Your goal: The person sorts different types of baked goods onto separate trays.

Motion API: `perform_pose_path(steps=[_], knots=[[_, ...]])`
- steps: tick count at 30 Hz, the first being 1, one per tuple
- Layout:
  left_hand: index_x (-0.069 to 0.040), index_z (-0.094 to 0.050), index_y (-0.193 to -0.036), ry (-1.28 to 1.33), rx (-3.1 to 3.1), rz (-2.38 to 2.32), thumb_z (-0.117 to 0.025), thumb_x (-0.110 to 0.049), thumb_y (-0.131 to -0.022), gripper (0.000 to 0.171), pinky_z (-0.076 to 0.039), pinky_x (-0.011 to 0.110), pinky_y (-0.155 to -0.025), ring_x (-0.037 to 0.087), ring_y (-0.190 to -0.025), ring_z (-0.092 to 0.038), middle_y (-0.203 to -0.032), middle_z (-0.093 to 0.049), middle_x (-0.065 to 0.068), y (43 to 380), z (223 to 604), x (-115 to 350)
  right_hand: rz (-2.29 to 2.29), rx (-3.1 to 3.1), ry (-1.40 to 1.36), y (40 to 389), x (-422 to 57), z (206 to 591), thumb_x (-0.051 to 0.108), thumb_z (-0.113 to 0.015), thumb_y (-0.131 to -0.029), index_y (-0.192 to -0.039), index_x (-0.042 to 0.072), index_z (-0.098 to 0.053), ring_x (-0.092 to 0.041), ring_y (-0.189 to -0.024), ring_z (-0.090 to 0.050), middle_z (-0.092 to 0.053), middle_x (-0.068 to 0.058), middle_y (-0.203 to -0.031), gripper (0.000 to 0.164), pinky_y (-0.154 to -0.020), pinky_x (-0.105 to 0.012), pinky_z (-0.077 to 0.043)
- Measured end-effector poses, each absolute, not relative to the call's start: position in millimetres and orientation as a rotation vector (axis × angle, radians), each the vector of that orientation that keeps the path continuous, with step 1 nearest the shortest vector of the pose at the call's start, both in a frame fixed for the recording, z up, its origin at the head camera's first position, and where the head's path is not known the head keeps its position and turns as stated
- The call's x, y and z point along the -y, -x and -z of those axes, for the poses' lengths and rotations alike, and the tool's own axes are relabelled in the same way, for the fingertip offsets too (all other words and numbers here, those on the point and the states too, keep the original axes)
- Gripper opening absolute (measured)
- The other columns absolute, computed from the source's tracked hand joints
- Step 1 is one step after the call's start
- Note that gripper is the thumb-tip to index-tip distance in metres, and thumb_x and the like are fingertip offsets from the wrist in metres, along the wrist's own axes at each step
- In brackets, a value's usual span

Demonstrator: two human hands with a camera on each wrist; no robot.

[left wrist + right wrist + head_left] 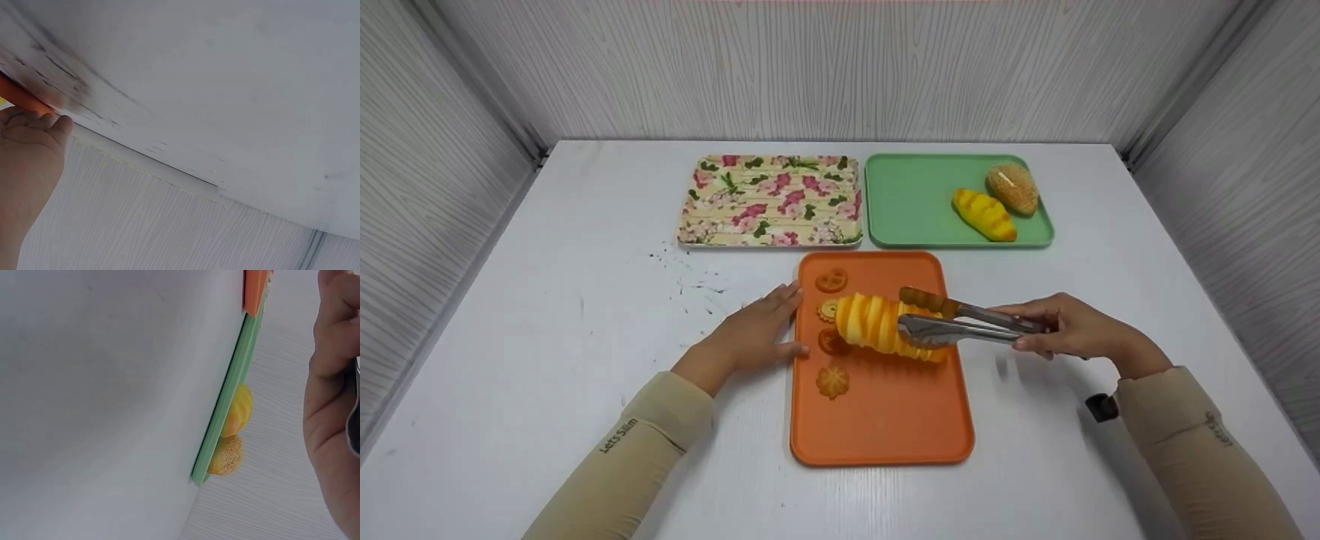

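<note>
My right hand [1057, 326] grips a pair of metal tongs [979, 330], whose tips lie around the right part of a ridged yellow-orange bread roll [874, 322]. The roll is over the orange tray [885, 435], tilted slightly down to the right. Fingers and thumb of my left hand [754, 330] touch the tray's left edge, the fingers fairly straight. Down the tray's left side sit several small cookies, among them a flower-shaped cookie [832, 382] and a round one [832, 280]. The roll partly covers the middle cookies.
Behind the orange tray lie a floral tray [772, 202] and a green tray [919, 199]. The green one bears a yellow bread roll [985, 215] and a sesame bun [1012, 187]. The white table [547, 337] meets grey panels at the back and sides.
</note>
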State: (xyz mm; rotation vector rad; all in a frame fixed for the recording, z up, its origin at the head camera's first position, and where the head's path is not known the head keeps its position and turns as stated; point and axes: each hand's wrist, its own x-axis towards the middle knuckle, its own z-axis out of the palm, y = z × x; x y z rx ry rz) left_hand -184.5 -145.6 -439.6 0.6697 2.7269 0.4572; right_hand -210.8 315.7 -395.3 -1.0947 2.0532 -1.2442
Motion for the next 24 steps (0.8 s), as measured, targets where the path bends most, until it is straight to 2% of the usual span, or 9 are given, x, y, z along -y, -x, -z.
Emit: perform_pose_path(steps=[3,5,10,13,18,24], knots=[[-0.009,-0.012,-0.154,-0.662,-2.725,-0.462,-0.052,-0.061,-0.089,0.092,-0.019,0.046,-0.112,0.025,-0.144,-0.009,-0.159,-0.005,0.004,184,439,145,1.252,-2.115,1.035,217,-315,396,-0.002,-0.061,-0.09,-0.135,-0.001,-0.052,-0.024,-0.045,-0.043,-0.056,-0.022,-0.071,0.045,-0.034,-0.027,-0.034],[-0.01,-0.012,-0.154,-0.654,-2.724,-0.467,-0.052,-0.061,-0.089,0.092,-0.019,0.046,-0.112,0.025,-0.144,-0.009,-0.159,-0.005,0.003,184,439,145,1.255,-2.167,0.989,222,-314,397,0.0,-0.062,-0.091,-0.135,0.001,-0.053,-0.022,-0.044,-0.043,-0.056,-0.02,-0.067,0.045,-0.034,-0.027,-0.032],[-0.01,-0.012,-0.154,-0.643,-2.729,-0.478,-0.051,-0.063,-0.088,0.093,-0.018,0.045,-0.112,0.024,-0.144,-0.008,-0.159,-0.005,0.002,184,440,145,1.252,-2.325,0.873,220,-303,384,0.002,-0.064,-0.09,-0.133,-0.002,-0.054,-0.01,-0.044,-0.041,-0.052,-0.019,-0.057,0.044,-0.035,-0.026,-0.028],[-0.01,-0.012,-0.154,-0.649,-2.731,-0.487,-0.051,-0.063,-0.088,0.093,-0.018,0.045,-0.112,0.025,-0.144,-0.008,-0.159,-0.005,0.003,184,440,145,1.251,-2.409,0.801,218,-295,374,0.004,-0.065,-0.09,-0.132,-0.003,-0.055,-0.008,-0.044,-0.038,-0.051,-0.024,-0.057,0.044,-0.036,-0.026,-0.028],[-0.01,-0.012,-0.154,-0.641,-2.732,-0.486,-0.052,-0.063,-0.088,0.094,-0.018,0.044,-0.113,0.024,-0.144,-0.008,-0.159,-0.005,0.002,184,440,145,1.259,-2.517,0.658,223,-289,371,0.013,-0.066,-0.091,-0.134,0.001,-0.054,-0.008,-0.043,-0.036,-0.053,-0.022,-0.058,0.047,-0.037,-0.025,-0.028],[-0.01,-0.012,-0.154,-0.644,-2.73,-0.481,-0.053,-0.061,-0.088,0.092,-0.018,0.044,-0.113,0.022,-0.144,-0.007,-0.159,-0.005,0.003,183,439,144,1.277,-2.594,0.533,232,-280,367,0.017,-0.065,-0.092,-0.138,0.002,-0.049,-0.009,-0.049,-0.047,-0.058,-0.023,-0.063,0.05,-0.044,-0.023,-0.035]])
